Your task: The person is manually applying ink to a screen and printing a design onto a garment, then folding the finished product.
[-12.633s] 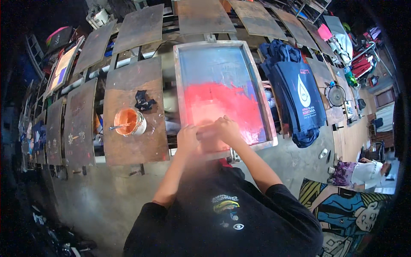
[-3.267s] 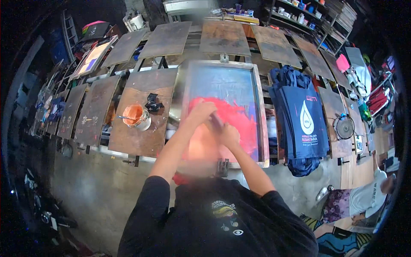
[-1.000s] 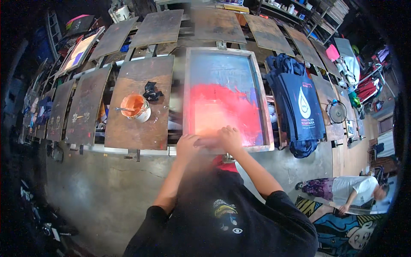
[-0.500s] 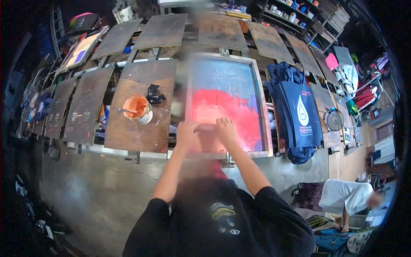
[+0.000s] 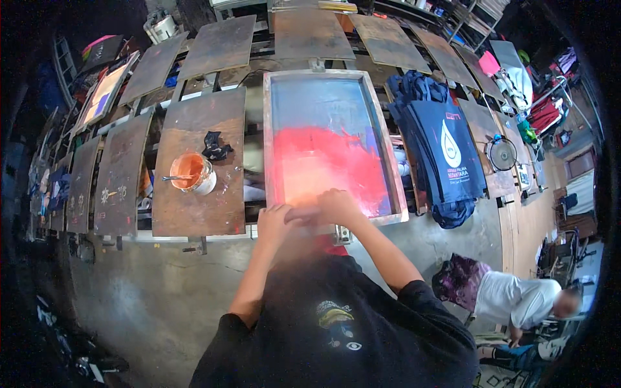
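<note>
A screen-printing frame [image 5: 377,123] lies in front of me, its mesh blue-grey at the far end and coated with red-orange ink [image 5: 323,161] over the near part. At the frame's near edge both hands grip a squeegee [image 5: 303,214], seen only as a blurred bar. My left hand [image 5: 274,220] is wrapped round its left end, near the frame's lower left corner. Toward its right end, my right hand [image 5: 339,205] is closed over the bar. The squeegee's blade is hidden from sight.
Left of the frame, a board [image 5: 194,216] carries an ink-smeared tub [image 5: 206,181] with a stick in it and a black crumpled cloth [image 5: 217,147]. Navy printed bags [image 5: 446,155] lie on the right. More boards [image 5: 310,35] stand behind. A person [image 5: 517,301] bends at the lower right.
Both hands have drawn the squeegee toward me, from over the inked mesh to the frame's near edge. The whole view has shifted slightly. The person at the right has moved a little.
</note>
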`<state>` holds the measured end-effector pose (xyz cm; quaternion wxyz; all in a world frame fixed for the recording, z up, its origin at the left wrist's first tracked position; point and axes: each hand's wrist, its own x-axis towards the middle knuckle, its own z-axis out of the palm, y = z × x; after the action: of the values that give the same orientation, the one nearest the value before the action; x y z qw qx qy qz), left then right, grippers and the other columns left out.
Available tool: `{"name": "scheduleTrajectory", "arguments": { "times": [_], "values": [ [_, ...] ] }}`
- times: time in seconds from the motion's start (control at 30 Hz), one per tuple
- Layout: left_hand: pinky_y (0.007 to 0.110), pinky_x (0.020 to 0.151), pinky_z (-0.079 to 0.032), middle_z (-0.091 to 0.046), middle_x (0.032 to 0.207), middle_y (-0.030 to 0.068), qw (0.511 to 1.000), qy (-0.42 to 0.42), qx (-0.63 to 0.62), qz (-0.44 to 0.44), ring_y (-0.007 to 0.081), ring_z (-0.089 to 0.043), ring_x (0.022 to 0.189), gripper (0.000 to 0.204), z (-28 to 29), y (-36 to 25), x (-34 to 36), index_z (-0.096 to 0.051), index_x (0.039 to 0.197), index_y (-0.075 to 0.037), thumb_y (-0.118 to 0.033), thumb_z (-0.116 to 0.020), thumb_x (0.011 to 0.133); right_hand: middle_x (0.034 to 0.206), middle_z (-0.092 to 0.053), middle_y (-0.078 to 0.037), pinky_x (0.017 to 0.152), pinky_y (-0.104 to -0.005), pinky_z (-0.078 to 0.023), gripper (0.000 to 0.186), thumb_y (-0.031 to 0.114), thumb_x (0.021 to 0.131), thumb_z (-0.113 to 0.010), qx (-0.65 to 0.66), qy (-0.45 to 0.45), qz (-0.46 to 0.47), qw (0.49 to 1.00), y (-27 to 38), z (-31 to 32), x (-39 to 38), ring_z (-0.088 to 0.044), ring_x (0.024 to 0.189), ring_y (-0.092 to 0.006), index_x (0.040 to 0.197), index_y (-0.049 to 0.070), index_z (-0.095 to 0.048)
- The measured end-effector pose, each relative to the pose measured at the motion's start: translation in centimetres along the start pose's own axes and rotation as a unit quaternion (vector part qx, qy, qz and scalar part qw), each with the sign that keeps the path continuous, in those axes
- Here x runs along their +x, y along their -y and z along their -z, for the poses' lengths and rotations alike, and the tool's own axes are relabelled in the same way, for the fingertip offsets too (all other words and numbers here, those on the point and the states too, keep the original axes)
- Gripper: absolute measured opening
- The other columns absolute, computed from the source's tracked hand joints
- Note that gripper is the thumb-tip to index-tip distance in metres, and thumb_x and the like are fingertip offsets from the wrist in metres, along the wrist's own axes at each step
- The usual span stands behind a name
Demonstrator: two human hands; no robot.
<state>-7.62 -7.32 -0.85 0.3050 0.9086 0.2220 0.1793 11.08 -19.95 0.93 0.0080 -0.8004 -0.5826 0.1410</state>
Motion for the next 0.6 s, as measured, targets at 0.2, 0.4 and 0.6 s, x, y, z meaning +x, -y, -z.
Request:
{"name": "scheduleTrajectory", "arguments": {
  "times": [0.2, 0.4, 0.6],
  "values": [
    [0.044, 0.074, -0.048, -0.067, 0.091, 0.0113, 0.999, -0.038, 0.038, 0.002, 0.0335, -0.063, 0.086, 0.037, -1.4, 2.2, 1.5, -0.067, 0.098, -0.007, -0.032, -0.079, 0.074, 0.088, -0.069, -0.013, 0.074, -0.0468, -0.055, 0.041, 0.040, 0.059, -0.079, 0.026, 0.075, 0.074, 0.994, -1.9, 0.8, 4.3, -0.068, 0.084, -0.0331, 0.085, 0.011, -0.067],
    [0.044, 0.079, -0.045, -0.068, 0.098, 0.0078, 0.995, -0.022, 0.094, 0.025, 0.0311, -0.062, 0.094, 0.041, -0.3, 4.3, 6.1, -0.067, 0.102, -0.011, -0.041, -0.076, 0.076, 0.090, -0.070, -0.012, 0.075, -0.0477, -0.055, 0.040, 0.039, 0.060, -0.079, 0.016, 0.011, 0.092, 0.996, -3.7, -0.2, 9.6, -0.068, 0.088, -0.0330, 0.088, 0.013, -0.066],
    [0.043, 0.084, -0.043, -0.067, 0.106, 0.0066, 0.989, -0.037, 0.142, -0.008, 0.0293, -0.061, 0.102, 0.048, 0.2, 5.5, 7.4, -0.067, 0.109, -0.012, -0.048, -0.072, 0.077, 0.097, -0.071, -0.010, 0.076, -0.0459, -0.056, 0.044, 0.042, 0.062, -0.078, 0.024, -0.014, 0.054, 0.998, -3.0, 1.2, 9.0, -0.069, 0.091, -0.0316, 0.094, 0.012, -0.068]
  ]
}}
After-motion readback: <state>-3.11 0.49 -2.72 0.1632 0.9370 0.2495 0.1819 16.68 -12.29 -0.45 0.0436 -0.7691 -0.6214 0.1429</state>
